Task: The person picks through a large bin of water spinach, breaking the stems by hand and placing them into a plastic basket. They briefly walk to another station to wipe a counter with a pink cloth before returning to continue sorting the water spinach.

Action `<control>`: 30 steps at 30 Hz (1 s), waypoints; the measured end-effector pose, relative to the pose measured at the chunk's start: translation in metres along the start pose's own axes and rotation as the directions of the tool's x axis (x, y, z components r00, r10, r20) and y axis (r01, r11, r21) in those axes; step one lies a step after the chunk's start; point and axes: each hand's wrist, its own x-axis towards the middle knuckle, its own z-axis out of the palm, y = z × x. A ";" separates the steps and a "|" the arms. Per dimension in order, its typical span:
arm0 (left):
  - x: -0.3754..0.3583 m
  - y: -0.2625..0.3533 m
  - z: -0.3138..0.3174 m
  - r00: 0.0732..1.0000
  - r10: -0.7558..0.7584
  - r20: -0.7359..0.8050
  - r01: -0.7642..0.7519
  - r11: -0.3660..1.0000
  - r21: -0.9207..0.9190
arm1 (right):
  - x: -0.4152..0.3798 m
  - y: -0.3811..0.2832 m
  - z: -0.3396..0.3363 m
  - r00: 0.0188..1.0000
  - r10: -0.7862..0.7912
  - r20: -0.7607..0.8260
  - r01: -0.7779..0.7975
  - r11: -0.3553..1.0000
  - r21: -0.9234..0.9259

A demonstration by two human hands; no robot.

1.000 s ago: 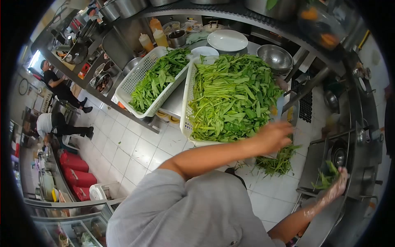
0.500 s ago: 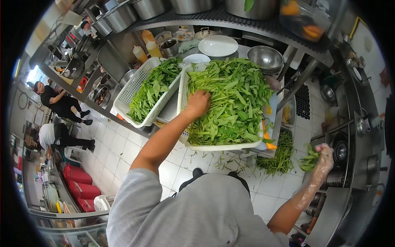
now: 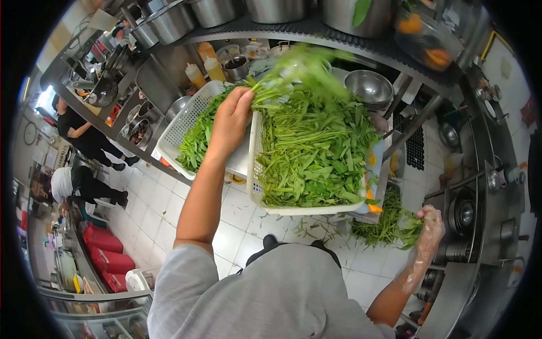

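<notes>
My bare left hand (image 3: 232,116) is closed around the stems of a bunch of water spinach (image 3: 276,85). The bunch is lifted over the back left corner of the large white basket (image 3: 305,210), its leaves blurred by motion. More cut water spinach (image 3: 322,152) fills that basket. To its left, a second white perforated basket (image 3: 183,121) holds more greens, partly hidden by my left arm. Low at the right, my right hand (image 3: 431,223), in a clear plastic glove, is closed on a small bunch of leafy greens (image 3: 409,229) beside a pile of cut stems (image 3: 379,230).
A metal colander (image 3: 368,89) stands behind the large basket. Squeeze bottles (image 3: 196,75) stand at the back left. Overhead, a shelf (image 3: 237,29) carries several steel pots. Green scraps (image 3: 316,226) litter the tiled floor. Two people (image 3: 84,133) are at the far left.
My left hand has lifted a bunch of water spinach out of the large basket, up and to the left. My right hand has moved slightly left and down with its greens, toward the stem pile.
</notes>
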 end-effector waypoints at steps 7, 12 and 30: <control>-0.062 -0.038 0.049 0.983 -0.186 0.007 0.185 0.980 0.071 | -0.009 -0.014 0.016 0.998 0.009 0.069 -0.004 0.997 -0.080; -0.083 -0.035 0.065 0.982 -0.190 0.018 0.188 0.981 0.053 | -0.013 -0.051 0.037 0.992 0.079 0.096 -0.077 0.997 -0.020; -0.130 -0.021 0.085 0.995 0.051 0.089 -0.064 0.986 0.155 | 0.014 -0.101 0.162 0.429 -0.690 0.583 0.903 0.319 -0.287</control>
